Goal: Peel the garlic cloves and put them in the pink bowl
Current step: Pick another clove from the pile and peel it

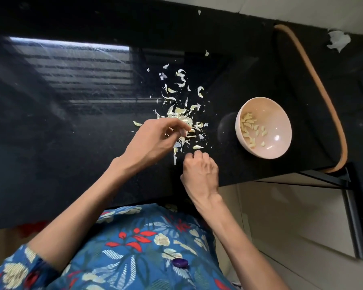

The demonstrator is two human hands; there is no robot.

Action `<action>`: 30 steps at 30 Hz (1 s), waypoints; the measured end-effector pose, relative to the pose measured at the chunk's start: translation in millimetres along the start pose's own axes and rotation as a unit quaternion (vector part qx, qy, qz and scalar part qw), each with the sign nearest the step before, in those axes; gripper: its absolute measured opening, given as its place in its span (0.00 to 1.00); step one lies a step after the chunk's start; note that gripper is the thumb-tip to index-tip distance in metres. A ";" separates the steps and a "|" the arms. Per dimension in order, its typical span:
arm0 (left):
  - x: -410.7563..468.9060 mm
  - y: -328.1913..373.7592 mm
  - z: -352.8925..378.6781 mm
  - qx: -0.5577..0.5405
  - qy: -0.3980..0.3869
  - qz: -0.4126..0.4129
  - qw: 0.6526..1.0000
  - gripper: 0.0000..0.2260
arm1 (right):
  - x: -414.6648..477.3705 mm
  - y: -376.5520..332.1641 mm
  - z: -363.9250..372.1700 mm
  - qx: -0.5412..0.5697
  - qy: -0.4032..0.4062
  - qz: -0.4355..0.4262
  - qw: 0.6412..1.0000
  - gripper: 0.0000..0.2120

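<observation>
In the pink bowl, at the right of the black counter, lie peeled garlic cloves. Left of it spreads a litter of skins. At its near edge the left hand pinches a pale piece, grip narrow. Just beside, the right hand is curled, and I cannot tell what its grip holds.

Open counter lies left of the peel scatter; the pink bowl stands right.
</observation>
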State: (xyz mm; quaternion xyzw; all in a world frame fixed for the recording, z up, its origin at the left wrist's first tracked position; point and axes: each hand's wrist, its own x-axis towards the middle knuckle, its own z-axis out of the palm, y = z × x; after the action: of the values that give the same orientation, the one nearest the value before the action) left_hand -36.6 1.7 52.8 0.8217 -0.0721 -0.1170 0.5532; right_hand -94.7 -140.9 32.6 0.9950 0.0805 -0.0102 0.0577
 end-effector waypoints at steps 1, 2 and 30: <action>0.6 0.3 0.0 -0.001 0.000 -0.001 1.000 0.08 | 1.1 -0.7 1.3 -0.005 0.002 -0.001 1.000 0.07; 1.0 -0.6 0.3 -0.004 -0.002 -0.003 1.000 0.08 | 1.9 -1.7 2.8 -0.010 0.000 0.001 1.000 0.06; 13.0 41.9 -3.8 -0.330 0.089 -0.169 0.924 0.07 | 58.1 40.7 -68.4 0.714 0.046 0.154 0.681 0.10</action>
State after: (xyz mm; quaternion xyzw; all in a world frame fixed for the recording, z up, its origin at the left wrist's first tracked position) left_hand -22.6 -13.9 91.5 0.5993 0.1596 -0.1524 0.7695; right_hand -30.1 -163.5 103.4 0.7316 -0.1032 -0.0094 -0.6738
